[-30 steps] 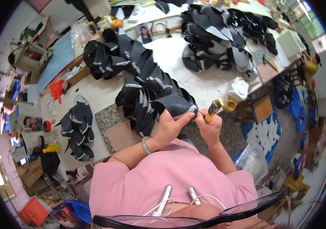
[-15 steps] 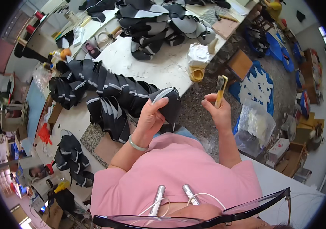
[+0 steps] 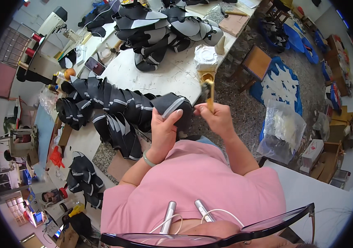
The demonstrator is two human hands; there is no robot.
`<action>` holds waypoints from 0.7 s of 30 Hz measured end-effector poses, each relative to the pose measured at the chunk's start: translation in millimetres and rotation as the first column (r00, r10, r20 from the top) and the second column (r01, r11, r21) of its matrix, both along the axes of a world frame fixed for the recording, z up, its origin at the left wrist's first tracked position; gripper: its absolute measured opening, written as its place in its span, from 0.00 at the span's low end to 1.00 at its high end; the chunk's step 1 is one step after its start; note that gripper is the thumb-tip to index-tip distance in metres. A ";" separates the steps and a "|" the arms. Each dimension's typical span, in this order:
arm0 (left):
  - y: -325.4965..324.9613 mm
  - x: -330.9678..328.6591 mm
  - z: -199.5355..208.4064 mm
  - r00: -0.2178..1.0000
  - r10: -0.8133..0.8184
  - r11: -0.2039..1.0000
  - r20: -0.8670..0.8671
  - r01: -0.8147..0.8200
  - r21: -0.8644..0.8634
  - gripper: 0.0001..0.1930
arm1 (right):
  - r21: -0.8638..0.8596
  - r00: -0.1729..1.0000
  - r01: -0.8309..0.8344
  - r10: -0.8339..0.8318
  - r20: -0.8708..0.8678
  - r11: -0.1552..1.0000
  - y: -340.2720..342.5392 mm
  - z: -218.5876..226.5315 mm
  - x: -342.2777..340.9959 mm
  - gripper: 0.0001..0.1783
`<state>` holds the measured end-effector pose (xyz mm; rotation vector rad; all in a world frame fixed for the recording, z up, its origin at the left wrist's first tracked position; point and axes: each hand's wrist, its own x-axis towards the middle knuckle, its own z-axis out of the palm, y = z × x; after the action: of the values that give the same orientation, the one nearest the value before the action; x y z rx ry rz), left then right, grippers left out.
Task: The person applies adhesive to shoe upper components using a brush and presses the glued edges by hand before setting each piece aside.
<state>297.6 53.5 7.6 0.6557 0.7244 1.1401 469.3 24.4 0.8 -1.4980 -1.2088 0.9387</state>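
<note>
While the left hand (image 3: 164, 128) grips a black shoe piece (image 3: 172, 108) with a pale stripe, fingers wrapped over its near edge, the right hand (image 3: 217, 118) is closed around a small brush (image 3: 208, 93) with a yellowish handle, held upright just beside the piece. Both sit in front of the chest, above the edge of the white table (image 3: 172, 76). The piece in hand touches the end of a long row of black pieces (image 3: 110, 105), overlapped like tiles and running left across the table. A second heap of black and grey pieces (image 3: 164, 29) lies farther back. Near the table's right edge stands a white tub (image 3: 205, 58), with a small yellowish pot (image 3: 205, 75) just below it. A phone (image 3: 95, 65) lies at the left, next to an orange fruit (image 3: 70, 73). A sewing machine (image 3: 44, 45) stands at far left. On the floor to the right: a wooden stool (image 3: 257, 63), a blue sheet with white cut shapes (image 3: 284, 84), and a clear plastic bag (image 3: 282, 130). Green bangle (image 3: 146, 159) on the left wrist.
</note>
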 end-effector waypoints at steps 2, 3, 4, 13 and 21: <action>6.1 -6.0 -1.3 0.996 -0.050 0.992 0.078 0.059 -0.114 0.16 | -0.043 0.999 0.046 -0.047 -0.025 0.998 2.2 3.9 9.5 0.11; 7.7 -8.0 -1.9 0.990 -0.071 0.981 0.120 0.090 -0.169 0.14 | -0.092 0.995 0.089 -0.093 -0.040 0.992 3.0 3.6 14.4 0.13; 7.1 -7.9 -2.8 0.991 -0.052 0.979 0.127 0.076 -0.187 0.13 | -0.130 0.998 0.067 -0.068 -0.004 0.989 2.9 -1.7 20.7 0.11; 0.7 2.7 2.8 0.999 -0.032 0.999 -0.026 0.032 0.007 0.17 | -0.058 0.981 -0.013 0.002 -0.193 0.998 4.6 -0.1 -11.9 0.10; -3.1 0.4 -0.3 0.993 0.072 0.981 -0.094 -0.053 0.189 0.19 | -0.122 0.973 -0.056 0.026 -0.231 0.991 16.6 3.7 -17.7 0.11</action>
<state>298.0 50.3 7.3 0.8583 0.7334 1.2499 451.6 41.0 4.5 -1.4226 -1.0317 1.2015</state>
